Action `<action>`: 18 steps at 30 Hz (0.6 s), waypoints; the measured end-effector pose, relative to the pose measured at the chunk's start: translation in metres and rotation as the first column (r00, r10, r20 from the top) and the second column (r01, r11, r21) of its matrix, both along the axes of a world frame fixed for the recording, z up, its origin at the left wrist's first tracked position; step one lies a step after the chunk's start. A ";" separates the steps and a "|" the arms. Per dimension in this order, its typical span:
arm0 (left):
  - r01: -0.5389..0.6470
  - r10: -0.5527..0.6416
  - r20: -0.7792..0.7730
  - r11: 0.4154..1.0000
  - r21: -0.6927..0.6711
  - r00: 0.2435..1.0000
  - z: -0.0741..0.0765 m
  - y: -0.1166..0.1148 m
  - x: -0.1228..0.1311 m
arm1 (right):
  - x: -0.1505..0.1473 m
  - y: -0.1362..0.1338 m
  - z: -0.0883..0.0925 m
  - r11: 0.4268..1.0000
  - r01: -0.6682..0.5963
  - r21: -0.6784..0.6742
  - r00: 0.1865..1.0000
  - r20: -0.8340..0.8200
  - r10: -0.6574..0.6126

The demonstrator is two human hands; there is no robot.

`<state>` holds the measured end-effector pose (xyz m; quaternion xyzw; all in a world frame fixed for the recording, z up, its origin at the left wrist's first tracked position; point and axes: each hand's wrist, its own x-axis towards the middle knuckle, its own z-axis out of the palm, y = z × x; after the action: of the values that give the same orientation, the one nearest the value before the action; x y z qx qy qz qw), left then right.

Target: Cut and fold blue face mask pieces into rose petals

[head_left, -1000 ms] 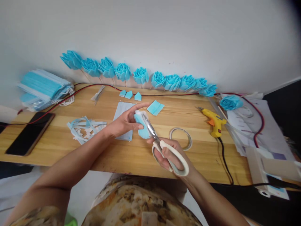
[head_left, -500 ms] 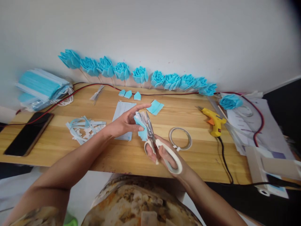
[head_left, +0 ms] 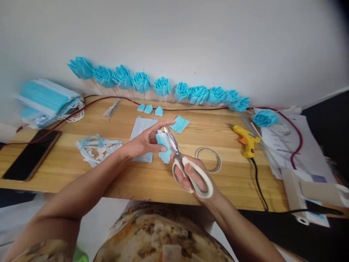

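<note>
L grip [head_left: 145,142] pinching blue pc [head_left: 164,154]; R grip [head_left: 198,179] round scissors [head_left: 175,146]

Head-worn view, facing forward and down, near tabletop [head_left: 152,183].

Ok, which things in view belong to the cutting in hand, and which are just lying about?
Cutting:
- blue-and-white piece, in the left hand
- scissors, in the right hand
- probably the small cut pieces

Seemingly just lying about:
- phone
- yellow glue gun
- tape roll
</note>
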<state>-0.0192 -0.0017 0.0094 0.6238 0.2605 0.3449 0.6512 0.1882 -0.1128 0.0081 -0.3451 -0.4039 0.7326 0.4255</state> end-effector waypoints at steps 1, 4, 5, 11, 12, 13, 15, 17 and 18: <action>0.009 -0.009 -0.012 1.000 -0.012 1.000 -0.001 0.001 0.000 | 0.001 -0.001 0.001 1.000 0.002 -0.007 1.000 0.009 -0.002; 0.023 -0.024 -0.037 0.999 -0.031 0.999 -0.006 0.005 -0.002 | 0.008 0.001 0.007 0.999 0.018 0.047 1.000 -0.022 -0.017; -0.008 0.007 -0.054 1.000 -0.009 0.999 -0.008 0.007 -0.003 | 0.012 0.004 0.010 0.997 0.025 0.075 0.998 -0.055 -0.021; -0.233 0.359 -0.296 0.893 0.386 0.885 -0.024 0.021 -0.004 | 0.034 0.029 0.017 0.996 -0.057 0.067 0.982 -0.174 0.068; -0.239 0.407 -0.304 0.853 0.464 0.862 -0.025 0.022 -0.004 | 0.036 0.033 0.015 0.995 -0.077 0.064 0.980 -0.178 0.087; -0.251 0.458 -0.294 0.805 0.538 0.839 -0.025 0.022 -0.004 | 0.038 0.036 0.013 0.993 -0.098 0.066 0.977 -0.185 0.108; -0.309 0.569 -0.218 0.683 0.662 0.793 -0.021 0.020 -0.003 | 0.040 0.042 0.009 0.986 -0.149 0.078 0.966 -0.203 0.162; -0.389 0.643 -0.099 0.570 0.724 0.759 -0.012 0.014 -0.002 | 0.038 0.045 0.005 0.974 -0.210 0.089 0.949 -0.220 0.225; -0.419 0.656 -0.047 0.534 0.734 0.753 -0.007 0.011 -0.002 | 0.037 0.047 0.003 0.966 -0.239 0.094 0.941 -0.224 0.254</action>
<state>-0.0208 0.0093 0.0022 0.7508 0.3969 0.4958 0.1817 0.2252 -0.0660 0.0113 -0.1888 -0.4147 0.8020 0.3862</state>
